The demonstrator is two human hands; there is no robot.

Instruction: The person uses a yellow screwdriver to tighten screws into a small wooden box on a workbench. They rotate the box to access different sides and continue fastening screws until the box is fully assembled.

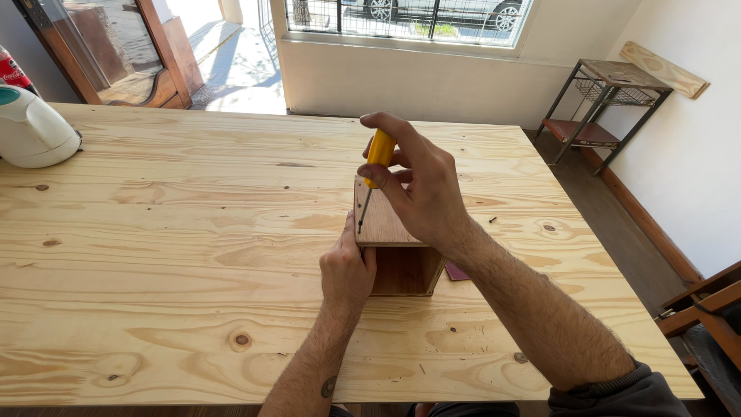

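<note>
A small open-fronted wooden box point(394, 247) sits a little right of centre on a broad, knotty pine table point(177, 232), its opening turned toward the person and its flat top panel facing up. The right hand point(421, 189) hovers over the box with fingers curled tightly around the yellow handle of a screwdriver point(374, 174), thumb and forefinger pinching near the top of the grip; the thin dark shaft slants down and to the left, its tip meeting the left edge of the top panel. The left hand point(347, 270) is pressed against the box's left side wall, fingers folded in and thumb up along the near corner, bracing rather than gripping around anything; how far the fingers are closed on the far side cannot be told. Just behind the box's right lower corner a sliver of a flat dark-red piece point(457, 272) lies on the table, touching or nearly touching the box. A small dark screw point(492, 220) rests apart on the boards, to the right of the right wrist. At the far left corner stands a white electric kettle point(31, 131). Off the table, by the right-hand wall, is a metal-framed shelf rack point(606, 100) with a wire basket, and a window runs along the back wall.
</note>
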